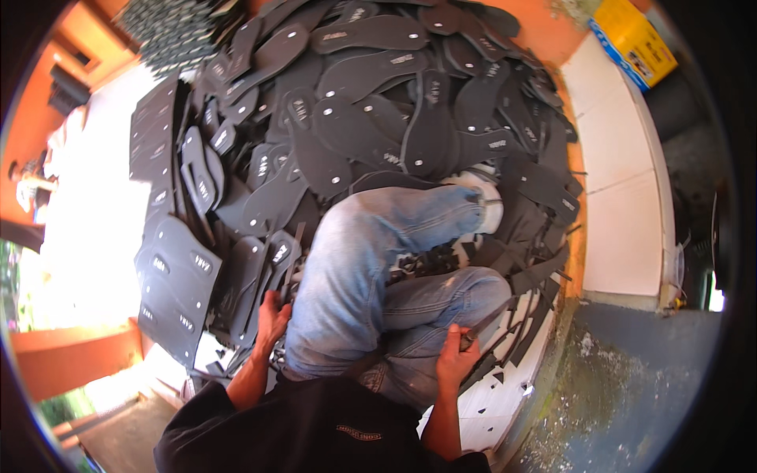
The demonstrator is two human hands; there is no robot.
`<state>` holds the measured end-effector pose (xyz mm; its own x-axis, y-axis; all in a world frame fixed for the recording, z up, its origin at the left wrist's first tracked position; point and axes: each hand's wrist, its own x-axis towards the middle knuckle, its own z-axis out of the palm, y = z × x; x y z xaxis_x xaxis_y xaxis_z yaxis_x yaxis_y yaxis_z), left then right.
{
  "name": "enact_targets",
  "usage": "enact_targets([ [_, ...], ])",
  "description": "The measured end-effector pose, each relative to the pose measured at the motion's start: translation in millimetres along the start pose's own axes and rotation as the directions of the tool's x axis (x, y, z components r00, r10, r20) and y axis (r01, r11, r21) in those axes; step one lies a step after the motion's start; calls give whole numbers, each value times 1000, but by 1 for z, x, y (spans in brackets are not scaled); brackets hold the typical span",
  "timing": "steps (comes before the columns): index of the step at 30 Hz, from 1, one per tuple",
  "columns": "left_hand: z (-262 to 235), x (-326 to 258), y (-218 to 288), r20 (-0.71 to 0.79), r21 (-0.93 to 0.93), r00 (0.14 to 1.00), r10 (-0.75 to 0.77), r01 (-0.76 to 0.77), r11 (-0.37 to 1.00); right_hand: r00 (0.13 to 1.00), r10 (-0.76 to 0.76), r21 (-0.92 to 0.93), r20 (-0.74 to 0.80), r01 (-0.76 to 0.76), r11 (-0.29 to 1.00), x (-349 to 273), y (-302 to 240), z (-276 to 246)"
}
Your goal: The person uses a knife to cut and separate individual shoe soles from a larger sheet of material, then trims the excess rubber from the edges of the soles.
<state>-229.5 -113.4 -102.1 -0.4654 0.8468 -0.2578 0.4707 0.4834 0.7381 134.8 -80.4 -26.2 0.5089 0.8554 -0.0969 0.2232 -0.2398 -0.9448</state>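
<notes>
In the head view, the left hand (272, 319) is beside the person's left leg, its fingers bent next to thin dark strips (292, 260); whether it has hold of one cannot be told; the right hand (457, 361), in front of the folded right leg, is curled closed around the near end of a slim dark tool (490, 318), perhaps a knife, whose far end points up and to the right; the jeans (339, 268) separate the two hands.

Ahead of the legs lies a broad heap of loose dark soles (355, 130), overlapping at many angles; these look already cut out, and they make up most of what is there; to the left, a dark sheet (177, 288) bears several white marks and seems to hold more than one sole not yet parted; another marked sheet (154, 130) stands beyond it, so some cutting appears left; narrow offcuts (520, 327) gather at the right of the legs, and small scraps (497, 378) dot the white tiles (465, 406) below; how many soles remain uncut cannot be counted.
</notes>
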Motion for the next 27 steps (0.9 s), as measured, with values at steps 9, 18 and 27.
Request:
enact_targets([
  [9, -33, 7, 37, -30, -481, 973, -230, 188, 857, 973, 183, 64, 137, -193, 979, 19, -25, 1],
  [18, -53, 50, 134, -274, -414, 962, 11, -129, 901, 929, 35, -72, 368, -9, 997, 59, -61, 2],
  [27, 6, 87, 276, 234, -548, 915, 328, -155, 822, 903, -95, 205, 418, 8, 979, 74, -142, 23],
])
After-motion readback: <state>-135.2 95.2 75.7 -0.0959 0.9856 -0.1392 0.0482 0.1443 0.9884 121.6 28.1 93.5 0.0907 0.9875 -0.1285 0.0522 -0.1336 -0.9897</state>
